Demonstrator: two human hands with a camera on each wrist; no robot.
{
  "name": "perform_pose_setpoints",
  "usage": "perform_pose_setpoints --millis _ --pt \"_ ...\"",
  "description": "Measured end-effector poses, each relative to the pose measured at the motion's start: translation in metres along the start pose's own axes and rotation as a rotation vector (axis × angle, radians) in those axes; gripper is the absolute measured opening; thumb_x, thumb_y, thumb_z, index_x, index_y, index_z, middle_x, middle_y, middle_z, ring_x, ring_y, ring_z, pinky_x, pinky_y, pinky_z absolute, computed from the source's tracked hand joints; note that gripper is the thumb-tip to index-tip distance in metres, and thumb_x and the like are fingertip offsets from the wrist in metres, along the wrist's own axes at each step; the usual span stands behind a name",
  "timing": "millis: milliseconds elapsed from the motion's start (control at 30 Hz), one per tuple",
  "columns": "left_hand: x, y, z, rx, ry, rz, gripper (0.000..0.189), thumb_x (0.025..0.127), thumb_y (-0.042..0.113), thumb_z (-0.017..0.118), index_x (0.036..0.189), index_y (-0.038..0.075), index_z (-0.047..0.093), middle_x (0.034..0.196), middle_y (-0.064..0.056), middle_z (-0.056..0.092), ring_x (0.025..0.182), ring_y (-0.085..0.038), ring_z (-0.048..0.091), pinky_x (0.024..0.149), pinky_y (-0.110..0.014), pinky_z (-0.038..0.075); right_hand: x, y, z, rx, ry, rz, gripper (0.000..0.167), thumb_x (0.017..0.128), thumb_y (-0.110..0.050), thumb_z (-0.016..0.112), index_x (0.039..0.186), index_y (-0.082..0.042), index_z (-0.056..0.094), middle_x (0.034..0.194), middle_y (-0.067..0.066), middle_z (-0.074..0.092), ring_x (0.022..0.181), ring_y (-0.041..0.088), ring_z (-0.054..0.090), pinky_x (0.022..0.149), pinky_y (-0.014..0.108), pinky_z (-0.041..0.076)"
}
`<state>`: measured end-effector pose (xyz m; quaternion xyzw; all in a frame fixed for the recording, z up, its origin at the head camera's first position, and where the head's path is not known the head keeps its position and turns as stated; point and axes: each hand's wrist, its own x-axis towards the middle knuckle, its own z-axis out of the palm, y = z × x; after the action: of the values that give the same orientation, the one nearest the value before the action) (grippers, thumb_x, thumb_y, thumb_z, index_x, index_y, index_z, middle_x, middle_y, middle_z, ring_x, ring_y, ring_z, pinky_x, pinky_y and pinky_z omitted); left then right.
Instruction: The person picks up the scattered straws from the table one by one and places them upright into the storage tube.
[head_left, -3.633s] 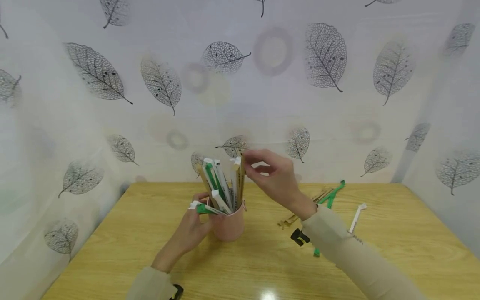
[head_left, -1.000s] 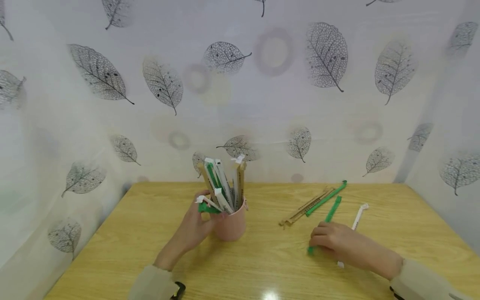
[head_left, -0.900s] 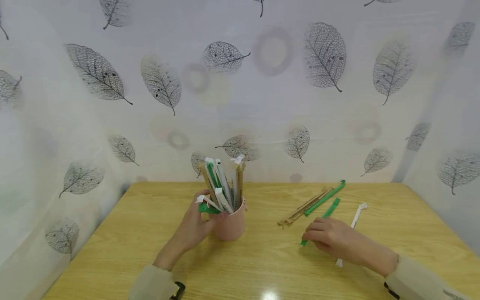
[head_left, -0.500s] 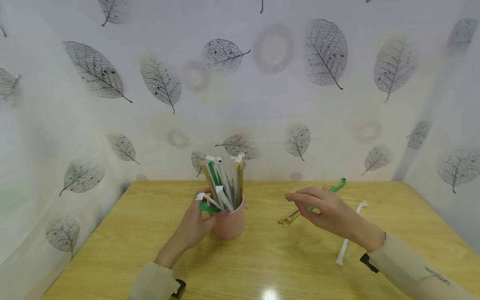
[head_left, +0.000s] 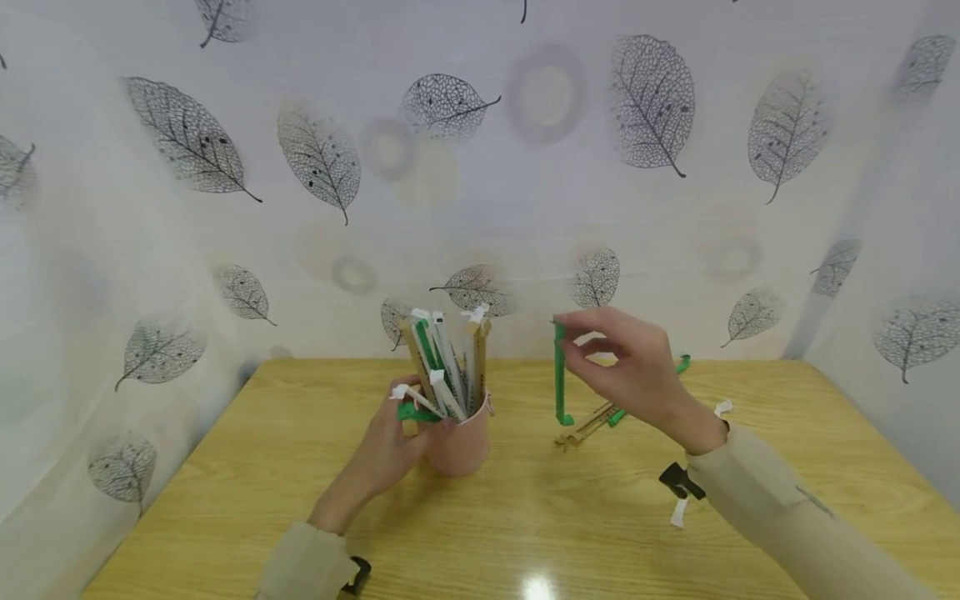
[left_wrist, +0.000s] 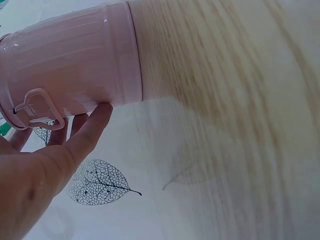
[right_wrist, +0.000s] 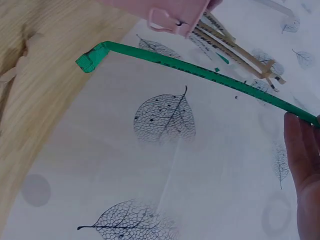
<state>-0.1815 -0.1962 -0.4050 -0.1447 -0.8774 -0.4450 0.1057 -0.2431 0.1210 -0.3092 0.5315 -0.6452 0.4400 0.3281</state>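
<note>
A pink metal bucket [head_left: 459,446] with small side handles stands on the table, packed with upright green, white and brown wrapped straws [head_left: 447,358]. My left hand [head_left: 382,450] holds the bucket by its left side; in the left wrist view its fingers [left_wrist: 92,131] lie along the pink wall. To the right of the bucket, my right hand [head_left: 626,358] pinches a green wrapped straw [head_left: 560,375] near its top end. That straw hangs almost upright over the table, its lower end bent, as the right wrist view shows of the folded tip [right_wrist: 93,56].
Brown wrapped straws [head_left: 588,427] and another green one [head_left: 682,364] lie on the wooden table [head_left: 480,533] behind the right hand. A white wrapped straw [head_left: 678,512] lies partly hidden under the right forearm. A leaf-print curtain [head_left: 480,208] surrounds the table's back and sides.
The right hand went from the bucket to the table, took hold of a green wrapped straw, lifted it and carried it left, turning it upright. The left hand has stayed at the bucket.
</note>
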Motion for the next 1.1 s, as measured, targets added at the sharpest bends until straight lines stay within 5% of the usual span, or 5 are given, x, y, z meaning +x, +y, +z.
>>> perform_pose_setpoints --millis 333,533,800,1100 --pt "-0.002 -0.001 -0.001 0.032 0.022 0.035 0.063 0.094 0.021 0.076 0.145 0.005 0.041 0.143 -0.014 0.051 0.120 -0.026 0.062 0.097 -0.039 0.055 0.041 -0.007 0.017 0.138 0.112 0.011 0.034 0.079 0.021 0.068 0.113 0.016 0.066 0.096 0.024 0.071 0.093 0.007 0.072 0.070 0.023 0.062" --pt "-0.002 -0.001 -0.001 0.026 0.004 0.005 0.064 0.095 0.020 0.075 0.146 0.007 0.039 0.150 -0.014 0.047 0.134 -0.033 0.055 0.108 -0.053 0.049 0.056 -0.010 0.032 0.196 0.178 -0.013 0.032 0.081 0.020 0.068 0.112 0.017 0.065 0.096 0.022 0.072 0.092 0.009 0.074 0.069 0.029 0.063" --pt "-0.002 -0.002 -0.001 0.031 -0.002 -0.025 0.065 0.093 0.019 0.076 0.145 0.011 0.038 0.153 -0.013 0.046 0.142 -0.037 0.049 0.113 -0.059 0.043 0.056 -0.005 0.047 0.225 0.166 0.028 0.031 0.081 0.022 0.067 0.111 0.017 0.065 0.097 0.025 0.071 0.092 0.008 0.074 0.070 0.031 0.063" --pt "-0.001 -0.003 -0.003 -0.009 -0.014 0.017 0.067 0.093 0.024 0.077 0.147 0.008 0.039 0.152 -0.015 0.046 0.136 -0.036 0.054 0.108 -0.056 0.047 0.042 0.008 0.058 0.164 0.115 0.122 0.031 0.084 0.019 0.070 0.113 0.010 0.069 0.099 0.022 0.073 0.089 0.013 0.075 0.070 0.029 0.063"
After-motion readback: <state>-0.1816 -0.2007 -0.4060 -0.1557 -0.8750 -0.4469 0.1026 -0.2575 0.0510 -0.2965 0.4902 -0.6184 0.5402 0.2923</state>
